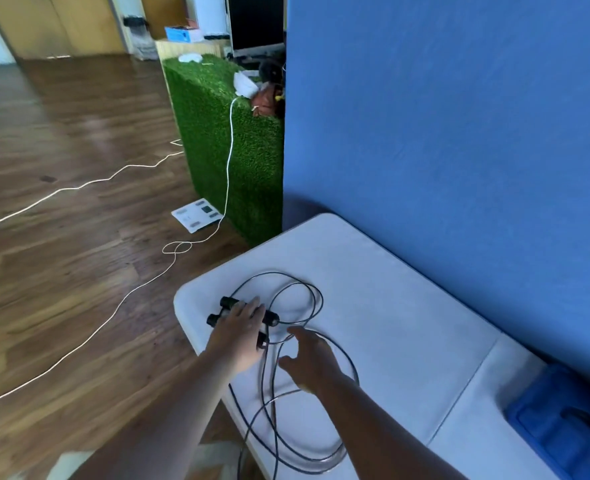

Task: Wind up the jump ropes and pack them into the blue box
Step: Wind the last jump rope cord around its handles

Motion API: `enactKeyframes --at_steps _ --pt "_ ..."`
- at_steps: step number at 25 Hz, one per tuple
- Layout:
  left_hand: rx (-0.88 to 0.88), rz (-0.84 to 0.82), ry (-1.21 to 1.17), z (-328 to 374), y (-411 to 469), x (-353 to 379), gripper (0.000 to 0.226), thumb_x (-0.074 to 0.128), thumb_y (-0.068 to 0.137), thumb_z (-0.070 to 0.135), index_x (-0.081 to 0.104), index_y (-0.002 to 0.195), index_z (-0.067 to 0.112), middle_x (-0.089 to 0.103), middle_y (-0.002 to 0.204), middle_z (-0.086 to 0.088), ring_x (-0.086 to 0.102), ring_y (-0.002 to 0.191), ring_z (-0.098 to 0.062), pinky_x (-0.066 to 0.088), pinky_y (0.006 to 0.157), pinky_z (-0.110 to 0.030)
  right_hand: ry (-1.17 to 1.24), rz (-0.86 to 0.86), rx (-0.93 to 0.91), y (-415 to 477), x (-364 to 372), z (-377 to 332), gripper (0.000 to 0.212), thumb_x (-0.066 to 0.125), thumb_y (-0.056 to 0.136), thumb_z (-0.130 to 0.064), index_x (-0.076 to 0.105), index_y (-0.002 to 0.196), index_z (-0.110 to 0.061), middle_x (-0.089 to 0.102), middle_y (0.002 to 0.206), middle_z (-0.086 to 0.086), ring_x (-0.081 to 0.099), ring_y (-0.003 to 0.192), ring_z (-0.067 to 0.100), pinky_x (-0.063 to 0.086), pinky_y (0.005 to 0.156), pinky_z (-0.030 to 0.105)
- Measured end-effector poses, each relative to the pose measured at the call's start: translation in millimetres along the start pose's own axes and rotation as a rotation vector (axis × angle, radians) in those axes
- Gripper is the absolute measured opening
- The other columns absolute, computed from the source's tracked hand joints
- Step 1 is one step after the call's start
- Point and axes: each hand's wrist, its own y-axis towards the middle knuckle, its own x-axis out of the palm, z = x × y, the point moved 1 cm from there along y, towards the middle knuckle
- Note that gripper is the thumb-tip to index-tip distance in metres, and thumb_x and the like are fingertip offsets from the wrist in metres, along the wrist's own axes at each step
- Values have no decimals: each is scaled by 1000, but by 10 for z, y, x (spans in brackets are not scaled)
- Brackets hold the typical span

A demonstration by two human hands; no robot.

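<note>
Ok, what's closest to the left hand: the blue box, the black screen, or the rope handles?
1. Rope handles, right under the left hand.
2. Blue box, far right on the table.
3. Black screen, far back in the room.

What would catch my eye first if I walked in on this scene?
On a white table, the left hand lies on a pair of black jump-rope handles near the table's corner. The right hand spreads open beside it over the loose black rope loops. Behind rises a big blue panel, with a blue box at the table's right end and a grass-green block on the wood floor to the left.
</note>
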Motion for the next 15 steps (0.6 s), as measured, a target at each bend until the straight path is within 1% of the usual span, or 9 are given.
enactKeyframes --at_steps 1,3,5,7,9,11,12,13,15 --pt "26 -42 67 -28 69 -8 91 65 95 30 7 163 17 -2 172 -1 3 158 -29 26 123 -51 -42 -23 -21 87 27 -56 71 68 88 -36 38 152 -27 46 154 -1 44 140 19 36 114 29" --pt "51 -98 161 -58 192 -7 96 65 95 27 -3 163 18 -9 172 0 -3 158 -29 22 124 -53 -100 -40 -59 232 45 -131 76 70 89 -34 32 154 -27 42 157 -1 43 142 20 35 114 32" --pt "56 -136 226 -97 280 32 96 64 95 22 -3 163 21 -4 172 -1 0 158 -30 24 122 -53 -122 -47 -82 328 58 -163 74 70 88 -32 34 152 -29 46 154 -3 45 139 21 38 110 32" --pt "64 -114 254 -142 336 96 90 67 92 22 10 162 22 20 166 -5 18 153 -32 34 115 -51 -119 -46 -94 395 80 -153 72 71 88 -30 35 151 -31 50 151 -2 49 136 23 41 107 32" --pt "76 -22 258 -154 349 111 74 69 88 24 32 152 23 44 147 -5 40 137 -30 44 104 -47 -139 -54 -99 430 121 -121 71 69 88 -28 37 151 -30 53 149 1 51 135 25 42 106 33" --pt "86 -2 251 -141 354 136 56 69 85 26 46 136 20 53 130 -4 52 121 -28 47 94 -42 -146 -33 -118 462 166 -91 62 67 88 -25 45 146 -26 57 145 3 53 132 25 43 106 33" --pt "76 -13 204 -134 352 180 50 69 82 28 50 128 19 56 122 -4 56 112 -28 48 87 -40 -128 -3 -126 467 171 -75 56 66 88 -22 50 142 -24 59 142 3 55 129 25 44 105 33" --pt "41 -20 104 -123 337 226 45 68 79 30 52 120 20 58 114 -3 61 103 -27 48 77 -37 -87 40 -128 468 182 -55 52 65 89 -20 54 139 -22 59 140 4 56 127 25 45 105 33" --pt "-79 6 -227 -52 268 310 35 64 73 40 53 102 26 60 91 2 66 86 -26 42 59 -31 72 171 -102 400 173 -33 46 65 89 -21 59 134 -16 59 137 5 61 119 24 47 103 33"
